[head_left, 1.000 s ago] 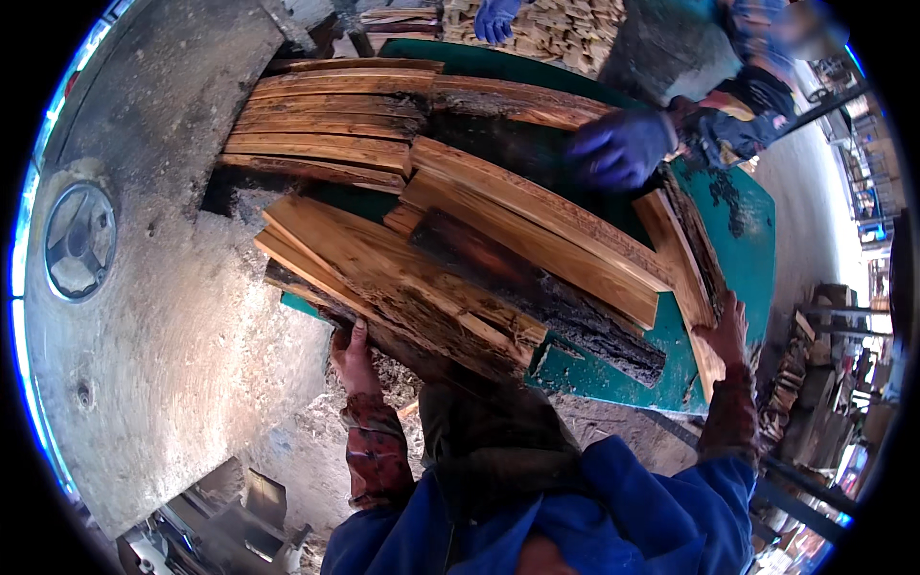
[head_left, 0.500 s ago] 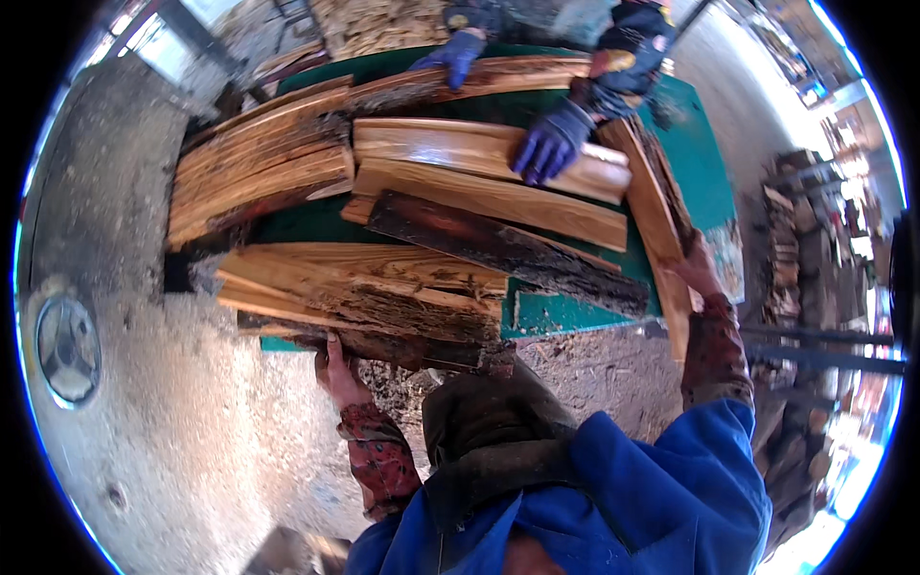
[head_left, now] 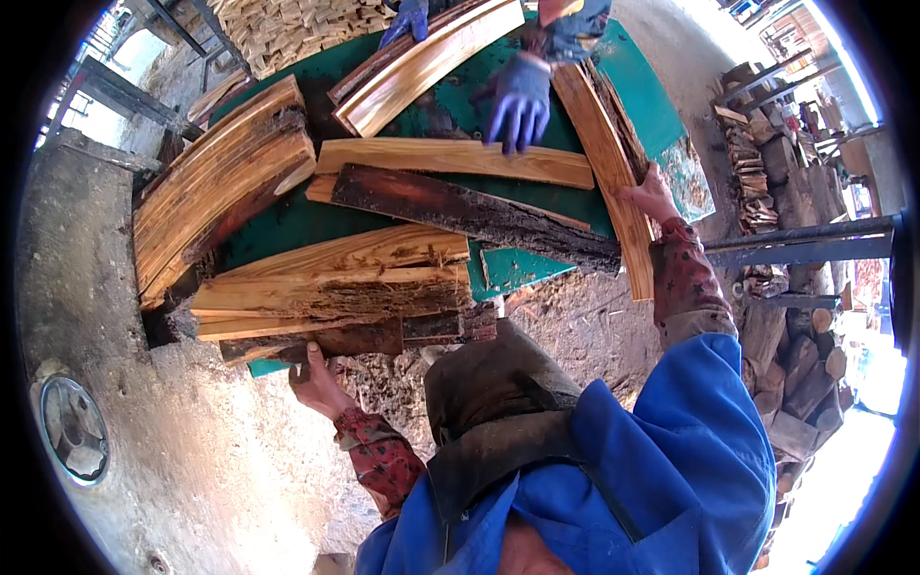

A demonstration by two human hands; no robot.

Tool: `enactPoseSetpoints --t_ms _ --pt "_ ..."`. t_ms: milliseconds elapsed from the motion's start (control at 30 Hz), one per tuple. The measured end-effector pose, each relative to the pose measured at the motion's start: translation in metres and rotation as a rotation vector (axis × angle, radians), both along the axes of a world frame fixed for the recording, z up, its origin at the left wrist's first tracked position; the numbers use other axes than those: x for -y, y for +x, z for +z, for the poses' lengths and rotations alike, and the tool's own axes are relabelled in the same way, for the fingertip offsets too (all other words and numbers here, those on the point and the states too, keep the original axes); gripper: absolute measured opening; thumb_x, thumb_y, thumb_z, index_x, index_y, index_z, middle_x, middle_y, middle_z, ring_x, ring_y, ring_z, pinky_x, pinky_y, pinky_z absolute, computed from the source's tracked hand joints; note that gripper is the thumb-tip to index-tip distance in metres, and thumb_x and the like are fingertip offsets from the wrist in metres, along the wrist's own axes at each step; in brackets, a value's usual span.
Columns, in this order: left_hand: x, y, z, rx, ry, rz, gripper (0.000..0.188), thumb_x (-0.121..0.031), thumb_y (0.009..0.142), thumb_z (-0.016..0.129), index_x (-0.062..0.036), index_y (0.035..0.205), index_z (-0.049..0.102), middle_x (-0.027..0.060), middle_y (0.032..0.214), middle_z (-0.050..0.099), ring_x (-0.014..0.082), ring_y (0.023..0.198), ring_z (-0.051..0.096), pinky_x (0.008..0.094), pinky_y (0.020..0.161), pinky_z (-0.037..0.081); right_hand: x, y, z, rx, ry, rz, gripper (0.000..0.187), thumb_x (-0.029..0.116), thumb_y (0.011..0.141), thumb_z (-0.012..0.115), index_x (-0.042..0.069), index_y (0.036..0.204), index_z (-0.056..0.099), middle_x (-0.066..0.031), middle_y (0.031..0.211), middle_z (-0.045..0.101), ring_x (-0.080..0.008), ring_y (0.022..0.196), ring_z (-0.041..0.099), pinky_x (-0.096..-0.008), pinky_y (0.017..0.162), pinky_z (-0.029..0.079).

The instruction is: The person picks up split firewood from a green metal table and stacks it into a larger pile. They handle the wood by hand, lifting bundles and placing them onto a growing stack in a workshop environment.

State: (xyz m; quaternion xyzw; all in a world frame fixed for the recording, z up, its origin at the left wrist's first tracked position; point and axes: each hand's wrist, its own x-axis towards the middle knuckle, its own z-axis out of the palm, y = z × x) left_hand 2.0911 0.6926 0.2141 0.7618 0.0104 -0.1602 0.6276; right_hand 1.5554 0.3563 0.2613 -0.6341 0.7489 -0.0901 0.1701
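The person's right hand (head_left: 655,198) grips the right board (head_left: 606,158); the left hand (head_left: 321,385) clasps the near plank (head_left: 359,339). Both pieces lie at the green table (head_left: 640,86). Farther off, a co-worker's glove (head_left: 410,19) holds the far board (head_left: 431,67).

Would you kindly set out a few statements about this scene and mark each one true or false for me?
1. The right hand touches the boards at the right side of the green table. True.
2. The left hand is at the far edge of the table. False: it is at the near edge of the front stack.
3. A co-worker's purple glove is above the table. True.
4. The left and right hands both wear gloves. False: both are bare.
5. The dark slab stands on end. False: it lies down.
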Motion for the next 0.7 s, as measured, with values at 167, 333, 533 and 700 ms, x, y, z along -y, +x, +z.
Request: enactPoseSetpoints --t_ms 167,333,533,700 --pt "0.012 -0.052 0.066 0.226 0.082 -0.272 0.05 -0.006 0.082 0.074 0.0001 0.125 0.048 0.0118 0.107 0.062 0.02 0.095 0.061 0.0309 0.084 0.054 -0.009 -0.003 0.006 0.032 -0.013 -0.004 0.1 0.046 0.058 0.079 -0.011 0.128 0.035 -0.031 0.115 0.057 -0.0403 0.11 0.058 -0.0418 0.093 0.047" --pt "0.068 -0.189 0.1 -0.178 -0.255 -1.147 0.042 -0.003 0.081 0.072 -0.001 0.119 0.056 0.0114 0.113 0.064 0.0176 0.099 0.064 0.0303 0.086 0.053 0.005 -0.022 -0.001 0.119 -0.052 0.012 0.097 0.049 0.061 0.081 -0.011 0.124 0.037 -0.0309 0.115 0.057 -0.0393 0.111 0.058 -0.0421 0.093 0.046" --pt "0.228 -0.341 0.082 0.441 -0.271 -1.446 0.053 -0.022 0.082 0.074 0.0043 0.123 0.051 0.0221 0.112 0.063 0.0303 0.104 0.063 0.0375 0.088 0.051 0.006 -0.017 0.004 0.064 -0.025 -0.024 0.101 0.056 0.061 0.079 -0.01 0.125 0.037 -0.0346 0.119 0.054 -0.0443 0.113 0.055 -0.0445 0.095 0.046" --pt "0.323 -0.42 0.01 0.302 -0.162 -1.143 0.059 -0.026 0.085 0.068 0.0126 0.123 0.046 0.0319 0.113 0.059 0.0424 0.106 0.059 0.0427 0.09 0.048 0.009 -0.017 0.003 0.008 -0.06 -0.006 0.095 0.055 0.064 0.077 -0.007 0.125 0.036 -0.0344 0.114 0.055 -0.0473 0.105 0.058 -0.0479 0.088 0.05"
